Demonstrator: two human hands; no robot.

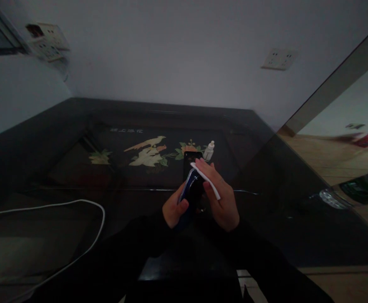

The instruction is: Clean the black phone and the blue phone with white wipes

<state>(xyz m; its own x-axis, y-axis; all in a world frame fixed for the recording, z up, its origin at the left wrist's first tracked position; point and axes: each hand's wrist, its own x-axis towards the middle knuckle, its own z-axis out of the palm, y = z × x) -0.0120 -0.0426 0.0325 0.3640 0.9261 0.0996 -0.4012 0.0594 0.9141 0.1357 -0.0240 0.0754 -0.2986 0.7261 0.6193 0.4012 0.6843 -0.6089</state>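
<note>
Only dimly visible, the blue-edged device [194, 187]

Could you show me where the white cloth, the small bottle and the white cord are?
White cloth [209, 181]: head view, middle of its visible strip.
Small bottle [208, 152]: head view, on its body, below the cap.
White cord [83, 200]: head view, on its upper stretch.

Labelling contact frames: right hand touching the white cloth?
Touching. The head view shows the right hand lying directly against the white cloth, with no visible gap between them.
</note>
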